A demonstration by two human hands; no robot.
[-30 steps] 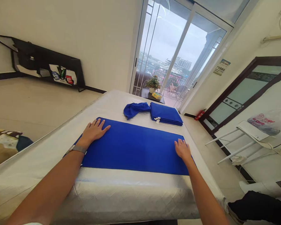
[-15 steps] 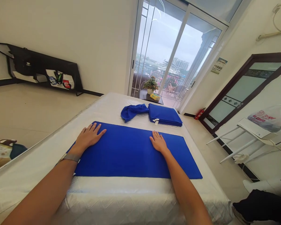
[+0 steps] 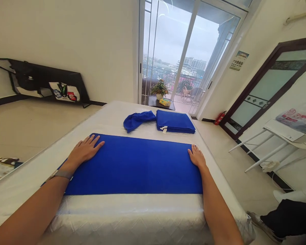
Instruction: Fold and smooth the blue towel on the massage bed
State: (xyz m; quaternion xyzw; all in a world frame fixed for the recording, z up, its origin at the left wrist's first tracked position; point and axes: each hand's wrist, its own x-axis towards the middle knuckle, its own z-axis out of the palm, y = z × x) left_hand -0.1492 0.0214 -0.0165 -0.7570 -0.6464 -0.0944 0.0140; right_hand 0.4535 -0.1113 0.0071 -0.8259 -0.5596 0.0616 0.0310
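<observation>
Left hand (image 3: 83,152) spread wide, right hand (image 3: 197,157) with fingers closer together, I rest both palms, gripping nothing, near opposite ends of the blue cloth (image 3: 140,166) lying flat on the bed (image 3: 132,212). Smoothing seems the step; the next move likely calls for light, even pressure. Beyond sit a crumpled blue piece (image 3: 137,120) and a folded stack (image 3: 175,119).

Blue cloth (image 3: 140,166), flat on mattress (image 3: 132,217)

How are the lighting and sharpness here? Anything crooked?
Head view: glass door brightest, curved glare near its top; head view: soft sheen on the mattress; head view: left hand and right hand fairly sharp on the blue cloth; head view: dark-framed door leans strongly.
</observation>
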